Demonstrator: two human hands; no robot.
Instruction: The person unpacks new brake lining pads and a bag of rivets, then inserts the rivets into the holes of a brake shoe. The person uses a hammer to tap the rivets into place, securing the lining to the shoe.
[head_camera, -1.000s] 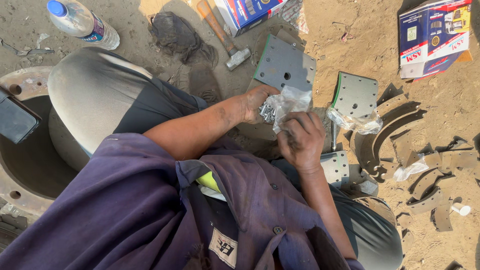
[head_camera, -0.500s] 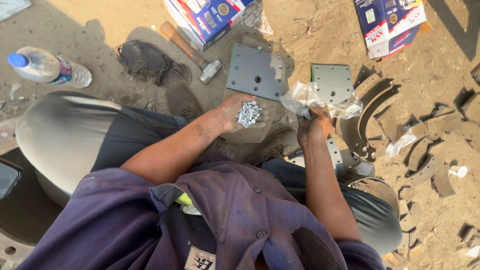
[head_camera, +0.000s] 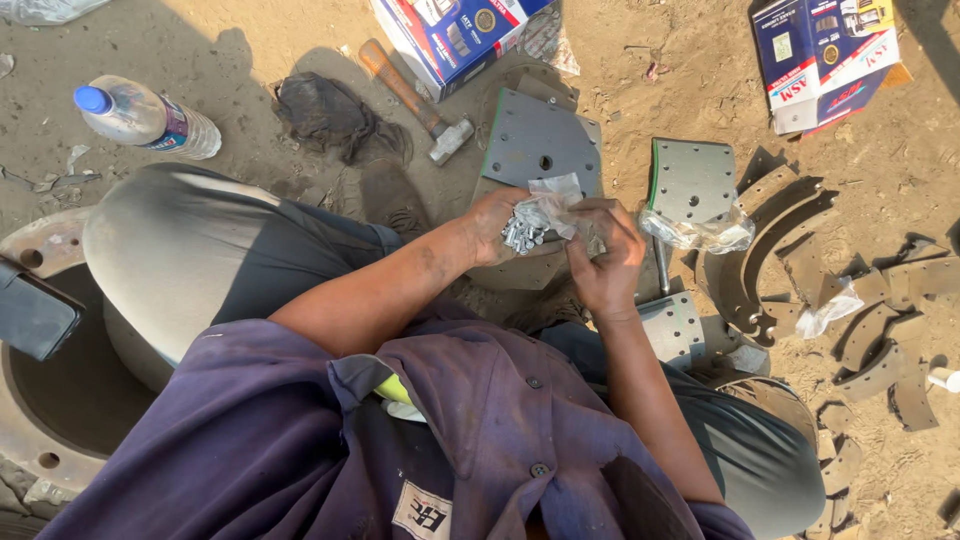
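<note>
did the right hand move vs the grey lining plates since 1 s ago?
Yes. The right hand has come up off the lap to the clear plastic bag of small metal rivets, meeting the left hand in front of the grey perforated lining plate.

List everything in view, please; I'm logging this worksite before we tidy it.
rivets: a handful, silver, in the left palm
bag: one, clear plastic, held between both hands
lining plates: two flat grey ones on the sand ahead
second bag: one, clear, on the right plate's edge
brake shoes: several, curved, rusty, on the right
hammer: one, wooden handle, top centre
rag: one, dark, beside the hammer
bottle: one, clear with blue cap, top left
boxes: two, printed cardboard, top edge
drum: one, rusty, far left
left hand: cupped, holding rivets
right hand: pinching the bag
</note>
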